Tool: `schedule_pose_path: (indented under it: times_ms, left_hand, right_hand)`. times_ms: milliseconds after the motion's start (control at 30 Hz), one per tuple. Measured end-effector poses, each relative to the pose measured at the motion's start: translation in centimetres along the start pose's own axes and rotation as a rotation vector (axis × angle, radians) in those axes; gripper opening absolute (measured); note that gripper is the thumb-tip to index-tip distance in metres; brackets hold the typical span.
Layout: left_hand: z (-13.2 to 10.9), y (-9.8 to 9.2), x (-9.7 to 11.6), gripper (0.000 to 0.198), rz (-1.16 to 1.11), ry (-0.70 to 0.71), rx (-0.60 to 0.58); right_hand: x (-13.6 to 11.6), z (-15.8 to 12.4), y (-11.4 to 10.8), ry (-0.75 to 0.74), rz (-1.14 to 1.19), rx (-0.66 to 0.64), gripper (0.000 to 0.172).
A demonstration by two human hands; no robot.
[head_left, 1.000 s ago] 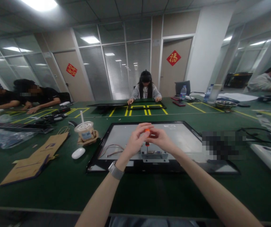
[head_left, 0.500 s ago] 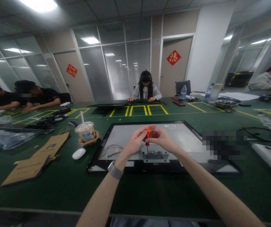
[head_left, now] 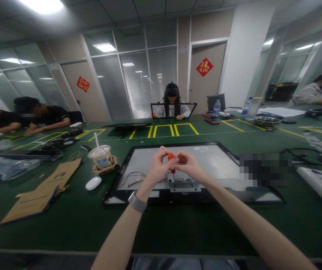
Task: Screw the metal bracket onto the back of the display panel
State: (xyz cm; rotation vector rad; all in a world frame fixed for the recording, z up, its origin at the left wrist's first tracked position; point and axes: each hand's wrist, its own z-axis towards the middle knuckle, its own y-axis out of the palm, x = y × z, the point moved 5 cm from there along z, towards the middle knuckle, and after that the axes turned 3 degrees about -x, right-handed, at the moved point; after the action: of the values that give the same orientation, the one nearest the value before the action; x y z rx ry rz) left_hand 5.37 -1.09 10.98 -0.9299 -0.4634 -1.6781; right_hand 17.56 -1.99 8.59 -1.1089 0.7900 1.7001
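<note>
An orange-handled screwdriver (head_left: 171, 158) stands nearly upright, its shaft pointing down at a metal bracket (head_left: 185, 189) with connector ports. Around its handle, the fingers of my left hand (head_left: 161, 167) are closed. My right hand (head_left: 191, 167) pinches at the handle's right side, its fingertips meeting those of the left. Both hands are above a flat display panel (head_left: 219, 167) with a black frame and a grey back, lying on the green table. Thin cables (head_left: 131, 178) lie on the panel left of the bracket. The screwdriver's tip is too small to make out.
Left of the panel are a drink cup (head_left: 101, 157) in a cardboard holder, a white mouse (head_left: 93, 183) and a paper bag (head_left: 44, 193). A white device (head_left: 318, 185) lies at the right. Across the table, a person (head_left: 172, 99) holds a black frame (head_left: 190, 112).
My left fingers have curled more tightly round the screwdriver handle, which has shifted slightly left. My right fingers are more bent. The person opposite has raised a black frame off the table.
</note>
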Motion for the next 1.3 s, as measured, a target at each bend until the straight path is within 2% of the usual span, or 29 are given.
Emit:
schedule_pose_path:
  times_ms: [100,233,300,400,500,567,700,800,900,1100,1300]
  left_hand:
    - [0.0,-0.2,0.3,0.021,-0.022,-0.012,-0.052]
    - [-0.2,0.0,-0.3,0.027,-0.143,-0.127,-0.156]
    - [-0.2,0.1,-0.6,0.024,-0.160,-0.132,-0.121]
    - [-0.1,0.2,-0.6,0.016,-0.108,-0.041,-0.028]
    - [-0.1,0.4,0.1,0.013,-0.018,0.040,0.016]
    - [-0.2,0.5,0.5,0.012,0.012,0.053,0.026]
    - [-0.2,0.4,0.6,0.024,-0.012,-0.013,0.052]
    - [-0.3,0.3,-0.1,0.028,-0.080,-0.067,0.077]
    - [-0.3,0.0,-1.1,0.028,-0.171,-0.092,0.113]
    - [-0.1,-0.9,-2.5,0.025,-0.187,-0.148,0.178]
    - [0.0,-1.4,-3.2,0.025,-0.167,-0.182,0.212]
  right_hand:
    - [0.1,-0.1,-0.1,-0.006,-0.013,-0.054,0.029]
    - [-0.2,-0.5,-0.2,-0.011,-0.053,-0.153,0.030]
    - [-0.3,-0.6,-0.2,-0.013,-0.079,-0.152,0.033]
    - [-0.3,-0.6,-0.2,-0.037,-0.121,-0.070,0.040]
    - [0.0,-0.6,-0.2,-0.041,-0.158,-0.005,0.029]
    - [0.0,-0.6,-0.2,-0.046,-0.176,0.000,0.030]
    - [-0.7,-0.7,-0.3,-0.096,-0.186,-0.089,0.046]
    - [-1.3,-0.9,-0.3,-0.111,-0.139,-0.180,0.045]
    - [-1.6,-0.9,-0.3,-0.104,-0.097,-0.208,0.046]
    - [-1.5,-0.8,-1.1,-0.111,-0.170,-0.026,0.043]
    - [0.0,-0.5,-2.8,-0.074,-0.226,0.166,0.050]
